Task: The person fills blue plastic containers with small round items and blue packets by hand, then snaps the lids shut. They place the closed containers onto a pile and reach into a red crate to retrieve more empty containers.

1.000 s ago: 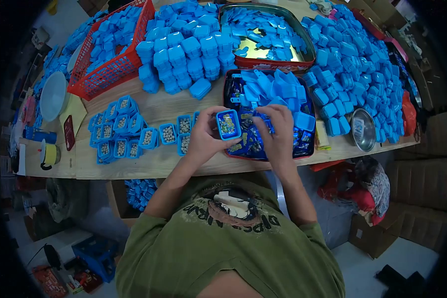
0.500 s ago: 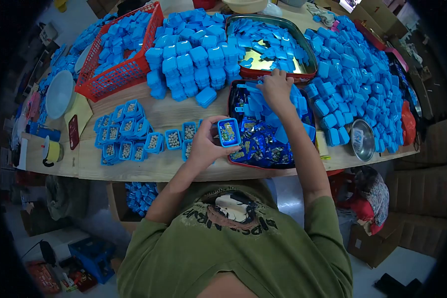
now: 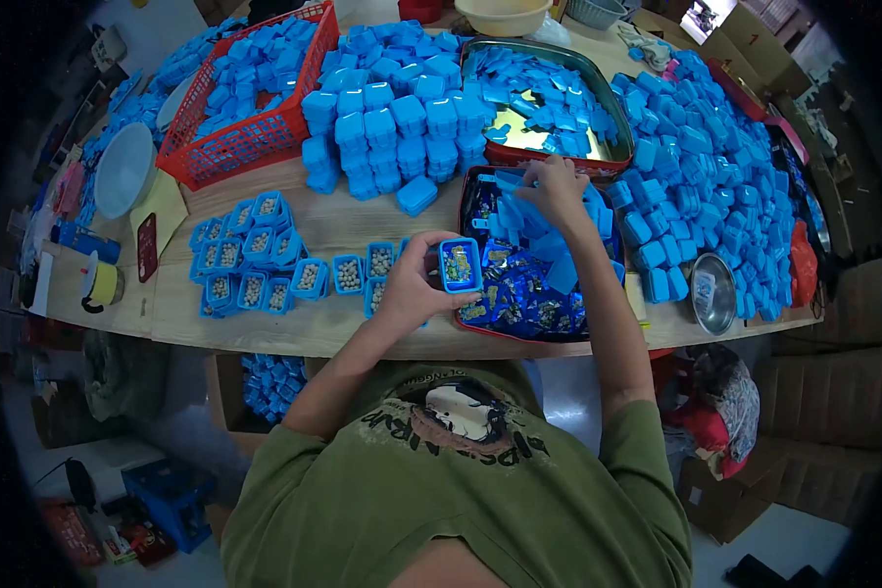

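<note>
My left hand is wrapped around a small blue plastic box, its open top facing me. Inside the box lies a printed foil sachet. Bent fingers of my right hand touch the heap of flat blue plastic lids; whatever they pinch is hidden. Those lids lie in a dark, red-rimmed tray, over many blue foil sachets. Left of my left hand stand several open blue boxes filled with pale round beads.
More bead-filled boxes cluster at the left. Closed blue boxes are stacked behind, beside a red basket. A tin of flat lids is at the back. Heaped boxes and a metal bowl occupy the right.
The whole view has shifted slightly, so the table sits lower and further right. My left hand keeps the box; my right hand stays at the lids with its fingers slightly repositioned.
</note>
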A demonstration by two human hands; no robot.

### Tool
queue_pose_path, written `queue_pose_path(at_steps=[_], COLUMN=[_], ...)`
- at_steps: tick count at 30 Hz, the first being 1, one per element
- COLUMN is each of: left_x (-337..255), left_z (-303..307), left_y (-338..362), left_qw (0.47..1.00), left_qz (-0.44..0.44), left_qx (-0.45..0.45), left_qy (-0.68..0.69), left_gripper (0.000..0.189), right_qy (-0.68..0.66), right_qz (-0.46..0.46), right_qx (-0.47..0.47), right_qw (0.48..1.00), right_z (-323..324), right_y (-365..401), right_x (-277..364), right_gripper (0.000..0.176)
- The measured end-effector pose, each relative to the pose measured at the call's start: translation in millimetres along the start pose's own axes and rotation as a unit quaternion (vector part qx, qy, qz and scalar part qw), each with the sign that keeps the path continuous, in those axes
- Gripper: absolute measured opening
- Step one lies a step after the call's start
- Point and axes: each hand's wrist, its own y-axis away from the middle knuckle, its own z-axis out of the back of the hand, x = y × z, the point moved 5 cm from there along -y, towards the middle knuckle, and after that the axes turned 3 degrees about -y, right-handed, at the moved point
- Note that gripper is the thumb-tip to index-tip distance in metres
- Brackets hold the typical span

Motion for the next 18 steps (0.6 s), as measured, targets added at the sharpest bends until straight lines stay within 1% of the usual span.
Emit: queue_pose_path(at_steps=[2,3,4,5,6,7,8,9,11,13,15,16,17,18], left_x=[2,2,4,6,7,2,3,4,4,6,0,-2,-1,2], left_z=[4,7,9,10,9,7,6,4,2,2,0,0,0,1], left_y=[0,0,0,-1,-1,-2,-3,-5,-7,-6,-4,-4,-4,-4], left_qw=[1.000,1.000,1.000,1.000,1.000,0.999,0.999,0.999,0.999,0.997,0.997,0.996,0.996,0.996], left_qz=[-0.010,-0.021,-0.018,-0.011,-0.005,-0.004,-0.004,-0.018,-0.031,-0.008,0.002,0.011,0.011,0.013], left_qx=[-0.008,-0.013,-0.019,-0.021,-0.021,-0.025,-0.023,-0.023,-0.023,-0.020,-0.021,-0.021,-0.022,-0.019], left_qy=[-0.001,-0.002,-0.004,-0.011,-0.018,-0.036,-0.036,-0.026,-0.017,-0.071,-0.079,-0.086,-0.086,-0.086], left_gripper=[0.073,0.073,0.073,0.073,0.073,0.073,0.073,0.074,0.076,0.079,0.079,0.080,0.080,0.079], right_qy=[-0.125,-0.199,-0.271,-0.330,-0.332,-0.479,-0.612,-0.635,-0.704,-0.708,-0.701,-0.689,-0.689,-0.663], right_qz=[-0.061,-0.033,-0.006,-0.029,-0.028,-0.056,-0.082,-0.104,-0.121,-0.136,-0.108,-0.109,-0.108,-0.090], right_qx=[-0.004,-0.074,-0.143,-0.130,-0.128,-0.082,-0.035,0.014,0.047,0.060,0.051,0.045,0.045,0.038], right_qw=[0.990,0.977,0.952,0.934,0.934,0.872,0.786,0.766,0.698,0.690,0.703,0.715,0.715,0.742], right_z=[20,27,43,56,64,64,60,53,38,23,10,8,5,4], right_y=[1,3,9,19,26,32,38,46,60,69,72,72,73,73], right_x=[5,3,12,17,28,34,39,46,69,82,86,86,85,84], right_gripper=[0.020,0.017,0.016,0.015,0.015,0.016,0.018,0.016,0.015,0.014,0.014,0.015,0.015,0.015])
